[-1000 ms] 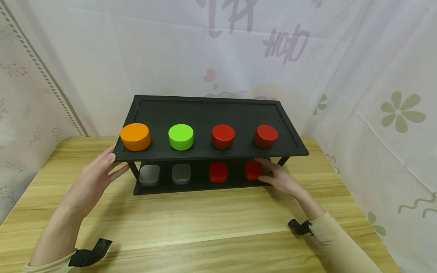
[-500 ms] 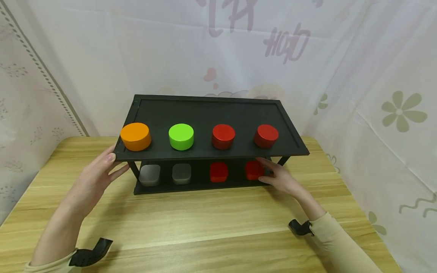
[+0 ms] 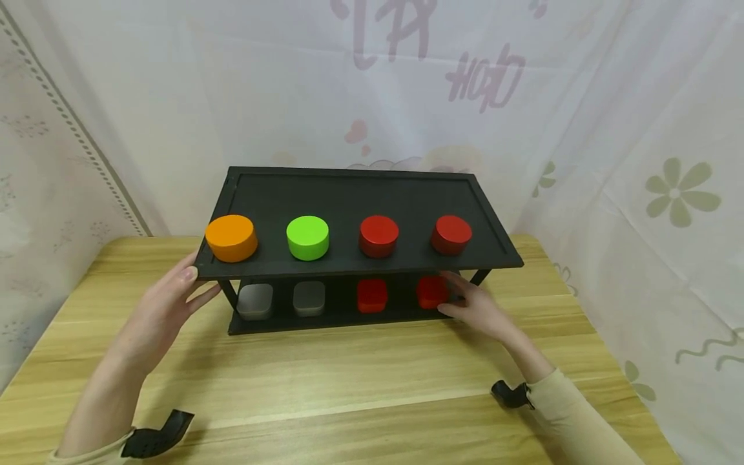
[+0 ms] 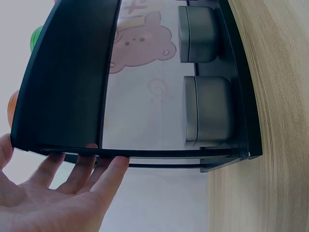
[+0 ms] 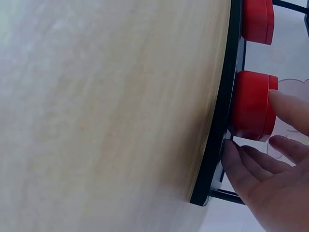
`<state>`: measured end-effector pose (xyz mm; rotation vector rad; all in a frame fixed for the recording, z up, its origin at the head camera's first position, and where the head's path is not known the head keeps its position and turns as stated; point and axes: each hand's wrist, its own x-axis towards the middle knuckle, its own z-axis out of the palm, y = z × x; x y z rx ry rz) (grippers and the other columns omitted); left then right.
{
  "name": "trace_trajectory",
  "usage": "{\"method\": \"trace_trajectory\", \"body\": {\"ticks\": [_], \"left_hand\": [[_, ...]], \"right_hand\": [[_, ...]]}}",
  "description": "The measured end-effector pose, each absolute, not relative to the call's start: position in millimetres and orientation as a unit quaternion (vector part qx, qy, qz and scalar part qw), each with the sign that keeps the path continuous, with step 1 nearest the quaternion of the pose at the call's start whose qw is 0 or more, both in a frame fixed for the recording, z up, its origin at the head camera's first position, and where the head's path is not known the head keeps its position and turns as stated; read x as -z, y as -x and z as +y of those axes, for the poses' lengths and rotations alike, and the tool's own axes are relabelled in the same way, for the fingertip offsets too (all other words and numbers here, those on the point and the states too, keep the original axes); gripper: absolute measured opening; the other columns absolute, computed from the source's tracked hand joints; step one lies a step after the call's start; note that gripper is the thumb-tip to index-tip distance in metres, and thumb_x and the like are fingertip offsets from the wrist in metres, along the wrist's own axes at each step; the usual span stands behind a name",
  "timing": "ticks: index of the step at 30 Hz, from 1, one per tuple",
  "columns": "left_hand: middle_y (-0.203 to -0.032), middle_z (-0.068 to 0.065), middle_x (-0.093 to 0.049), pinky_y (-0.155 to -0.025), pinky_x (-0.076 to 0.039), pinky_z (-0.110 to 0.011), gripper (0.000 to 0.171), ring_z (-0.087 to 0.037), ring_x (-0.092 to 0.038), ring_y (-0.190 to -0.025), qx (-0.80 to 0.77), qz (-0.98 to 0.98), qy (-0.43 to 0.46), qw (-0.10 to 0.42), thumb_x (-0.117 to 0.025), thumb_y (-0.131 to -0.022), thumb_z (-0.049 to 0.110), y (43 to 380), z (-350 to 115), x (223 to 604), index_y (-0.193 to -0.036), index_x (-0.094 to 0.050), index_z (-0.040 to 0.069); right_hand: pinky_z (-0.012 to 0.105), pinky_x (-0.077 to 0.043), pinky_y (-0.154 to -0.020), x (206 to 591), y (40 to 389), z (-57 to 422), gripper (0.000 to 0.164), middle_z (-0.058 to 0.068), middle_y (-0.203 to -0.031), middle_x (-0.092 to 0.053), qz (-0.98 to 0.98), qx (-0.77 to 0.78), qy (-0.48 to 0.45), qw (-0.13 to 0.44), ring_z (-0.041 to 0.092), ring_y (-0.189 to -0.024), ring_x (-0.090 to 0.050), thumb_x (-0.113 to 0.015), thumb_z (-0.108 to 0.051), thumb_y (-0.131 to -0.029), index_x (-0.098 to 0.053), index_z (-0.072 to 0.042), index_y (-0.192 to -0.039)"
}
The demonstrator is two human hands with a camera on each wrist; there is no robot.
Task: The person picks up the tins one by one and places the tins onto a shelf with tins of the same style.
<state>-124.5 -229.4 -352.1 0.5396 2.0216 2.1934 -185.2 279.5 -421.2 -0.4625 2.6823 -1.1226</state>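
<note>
My left hand point(image 3: 155, 320) holds the left front corner of a black two-tier rack point(image 3: 349, 194). Its thumb lies at the corner of the top deck, and in the left wrist view the fingertips point(image 4: 113, 169) reach the deck's end from below. At the lower deck's right end is my right hand point(image 3: 485, 315), beside a red rounded-square box point(image 3: 431, 292). In the right wrist view one digit touches the lid of that red box point(image 5: 251, 106). The other digits sit spread beside the box at the shelf's end, and none crosses its front face.
On the top deck stand round tins: orange point(image 3: 231, 239), green point(image 3: 308, 237) and two red point(image 3: 379, 236). Two grey boxes point(image 3: 254, 301) and another red box point(image 3: 372, 296) share the lower deck. A wooden table point(image 3: 325, 394) carries the rack; patterned white cloth point(image 3: 174, 97) hangs behind.
The whole head view has shifted slightly downward. Both hands, the rack and the tins keep the same places relative to one another.
</note>
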Motion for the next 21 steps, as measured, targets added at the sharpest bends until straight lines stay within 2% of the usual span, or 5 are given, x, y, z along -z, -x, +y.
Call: {"method": "trace_trajectory", "body": {"ticks": [5,10,21], "left_hand": [[-0.157,0.002,-0.02,-0.099,-0.043,-0.013,0.047,0.003,-0.035,-0.134,-0.722,0.666,-0.178,0.055,-0.023,-0.104,0.013,122,-231,353,-0.151,-0.022,0.011],[-0.157,0.002,-0.021,-0.099,-0.043,-0.013,0.047,0.003,-0.034,-0.134,-0.723,0.666,-0.179,0.053,-0.023,-0.104,0.013,122,-232,350,-0.151,-0.022,0.011],[-0.157,0.002,-0.021,-0.1,-0.043,-0.013,0.046,0.005,-0.031,-0.136,-0.724,0.665,-0.174,0.054,-0.024,-0.104,0.015,123,-229,351,-0.15,-0.023,0.011]], "right_hand": [[0.04,-0.054,-0.089,423,180,277,0.072,0.014,-0.147,-0.04,0.913,0.361,0.162,0.095,0.033,-0.118,-0.057,-0.068,-0.03,-0.087,-0.03,-0.022,-0.148],[0.042,-0.053,-0.091,421,177,275,0.072,0.011,-0.148,-0.039,0.913,0.363,0.158,0.095,0.031,-0.116,-0.059,-0.067,-0.029,-0.087,-0.028,-0.027,-0.148],[0.047,-0.048,-0.098,421,171,281,0.073,0.013,-0.149,-0.037,0.903,0.381,0.177,0.089,0.033,-0.129,-0.048,-0.067,-0.026,-0.088,-0.026,-0.025,-0.149]]}}
